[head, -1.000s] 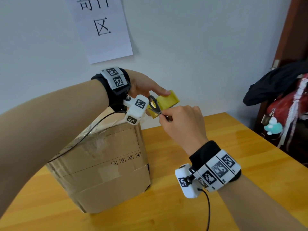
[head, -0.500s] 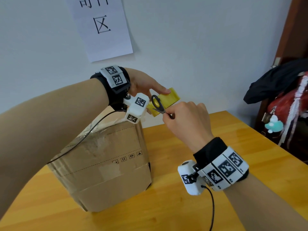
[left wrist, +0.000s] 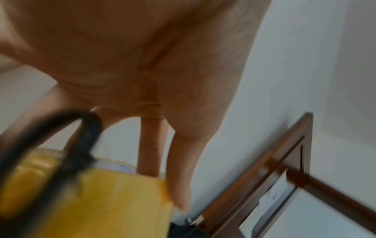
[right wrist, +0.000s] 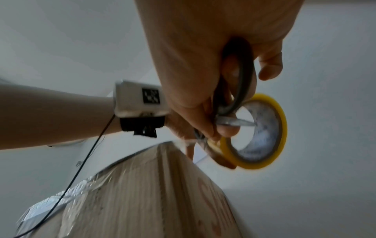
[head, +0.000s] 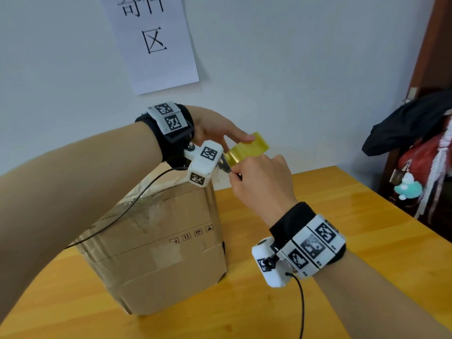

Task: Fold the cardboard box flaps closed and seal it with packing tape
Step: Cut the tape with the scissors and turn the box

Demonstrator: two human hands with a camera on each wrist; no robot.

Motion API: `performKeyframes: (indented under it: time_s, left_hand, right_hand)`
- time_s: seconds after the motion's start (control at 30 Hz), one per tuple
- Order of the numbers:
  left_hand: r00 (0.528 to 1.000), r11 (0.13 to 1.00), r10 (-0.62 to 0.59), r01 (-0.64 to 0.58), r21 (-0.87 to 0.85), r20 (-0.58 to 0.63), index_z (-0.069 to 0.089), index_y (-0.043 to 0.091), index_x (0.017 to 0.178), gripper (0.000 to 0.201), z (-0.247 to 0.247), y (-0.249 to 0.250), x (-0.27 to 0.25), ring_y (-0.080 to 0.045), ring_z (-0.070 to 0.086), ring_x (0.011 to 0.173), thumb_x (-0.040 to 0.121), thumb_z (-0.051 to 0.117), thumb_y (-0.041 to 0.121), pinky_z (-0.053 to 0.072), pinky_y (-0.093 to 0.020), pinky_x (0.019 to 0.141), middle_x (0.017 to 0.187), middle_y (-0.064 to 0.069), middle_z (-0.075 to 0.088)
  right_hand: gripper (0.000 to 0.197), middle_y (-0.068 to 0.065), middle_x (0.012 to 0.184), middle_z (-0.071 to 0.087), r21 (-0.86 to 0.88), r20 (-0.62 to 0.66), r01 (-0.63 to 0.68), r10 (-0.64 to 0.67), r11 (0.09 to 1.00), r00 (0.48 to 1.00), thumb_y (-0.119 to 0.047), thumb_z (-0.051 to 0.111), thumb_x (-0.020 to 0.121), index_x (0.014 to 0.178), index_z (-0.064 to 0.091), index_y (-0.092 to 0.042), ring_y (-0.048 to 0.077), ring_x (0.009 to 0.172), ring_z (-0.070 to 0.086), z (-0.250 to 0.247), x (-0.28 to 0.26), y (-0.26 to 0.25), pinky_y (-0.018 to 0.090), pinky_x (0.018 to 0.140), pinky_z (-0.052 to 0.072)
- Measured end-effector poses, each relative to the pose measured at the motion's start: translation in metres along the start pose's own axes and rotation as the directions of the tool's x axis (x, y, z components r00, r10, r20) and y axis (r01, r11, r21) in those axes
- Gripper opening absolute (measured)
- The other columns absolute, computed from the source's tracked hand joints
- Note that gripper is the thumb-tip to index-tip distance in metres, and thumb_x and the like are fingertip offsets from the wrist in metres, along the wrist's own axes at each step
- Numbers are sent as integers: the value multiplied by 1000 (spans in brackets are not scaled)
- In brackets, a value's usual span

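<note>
1. Head view: left hand holds the yellow tape roll up above the cardboard box's far top corner, fingers curled over it. Right hand sits just beside the roll on the near side, fingers closed round the scissors. Box is on the tabletop, flaps down, clear tape across the top.
2. Left wrist view: blurred; fingers lie along the roll's edge, a dark scissor loop is close in front.
3. Right wrist view: blades point across the roll's open core. Key relation, prob.: the tape strip runs from roll down to box corner, and the scissors are the nearer tool, crossing that line. Can't tell if the blades are on the strip yet.
</note>
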State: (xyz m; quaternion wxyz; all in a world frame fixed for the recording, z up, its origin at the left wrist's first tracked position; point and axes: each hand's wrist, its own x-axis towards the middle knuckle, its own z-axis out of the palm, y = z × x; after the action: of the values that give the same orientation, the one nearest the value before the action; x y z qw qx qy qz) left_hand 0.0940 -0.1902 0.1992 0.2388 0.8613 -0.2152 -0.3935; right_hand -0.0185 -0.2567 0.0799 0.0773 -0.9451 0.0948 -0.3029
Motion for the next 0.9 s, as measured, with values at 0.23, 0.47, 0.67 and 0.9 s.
performKeyframes:
  time_s: [0.23,0.47,0.67,0.9]
  left_hand:
    - [997,992,19,-8,130,-81,62,10,127,72,0,-3,7,-39,57,122,65,79,41,45,-55,104,137,-17,57]
    - [997,982,-8,24,186,-83,64,11,124,76,0,-4,12,-34,58,122,61,81,50,52,-43,96,137,-19,57]
    - [998,996,-22,27,84,-53,69,13,93,31,-1,1,10,-25,70,73,94,58,41,60,-35,67,88,-9,75]
    - [995,992,-99,97,86,27,65,8,125,71,-7,-3,16,-27,70,89,65,80,44,60,-38,68,121,-12,68]
  right_hand:
    - [35,-6,56,52,15,17,6,-7,1000,1000,-37,43,99,77,69,-29,19,60,53,9,-1,7,39,82,39]
    - [30,-7,54,56,91,-105,28,-18,995,994,-41,49,98,86,75,-32,15,57,50,5,-15,27,35,72,34]
    - [29,-8,55,58,98,-124,14,-2,995,992,-41,49,97,86,75,-32,15,58,52,7,-14,28,37,75,39]
    - [38,-7,48,46,82,-103,35,-26,996,994,-38,46,101,68,61,-26,17,50,46,25,-19,26,39,74,42]
